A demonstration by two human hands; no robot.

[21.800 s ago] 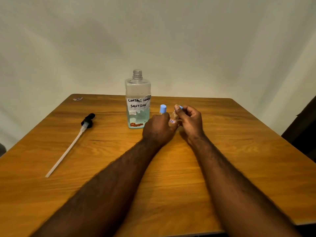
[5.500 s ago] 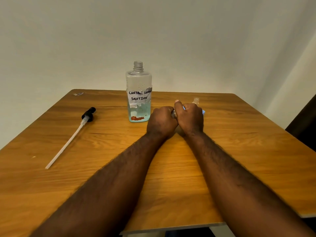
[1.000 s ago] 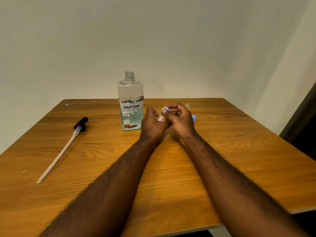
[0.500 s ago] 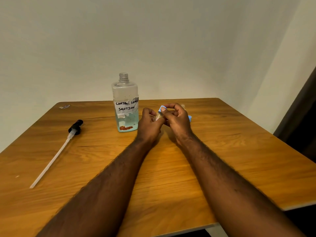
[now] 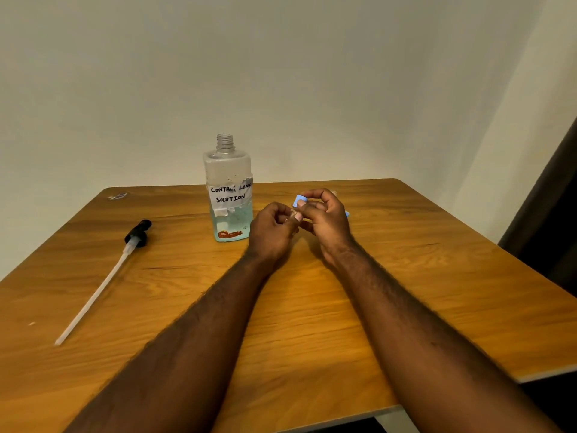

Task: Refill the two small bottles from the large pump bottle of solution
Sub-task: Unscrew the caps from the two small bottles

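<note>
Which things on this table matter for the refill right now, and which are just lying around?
In the job: large bottle, uncapped; pump lying apart; small bottle in left hand; blue cap in right hand.

Lying about: small scrap at the table's far-left corner.

Plain room, likely a home — bare white wall (image 5: 281,73), wooden table (image 5: 312,307).

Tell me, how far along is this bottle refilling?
Done: the pump is out of the large bottle and lies on the table; the bottle's neck is open. In hand: the left hand holds a small bottle, mostly hidden, while the right hand pinches its blue cap. Left: no filling is under way; how full either small bottle is cannot be seen.
</note>
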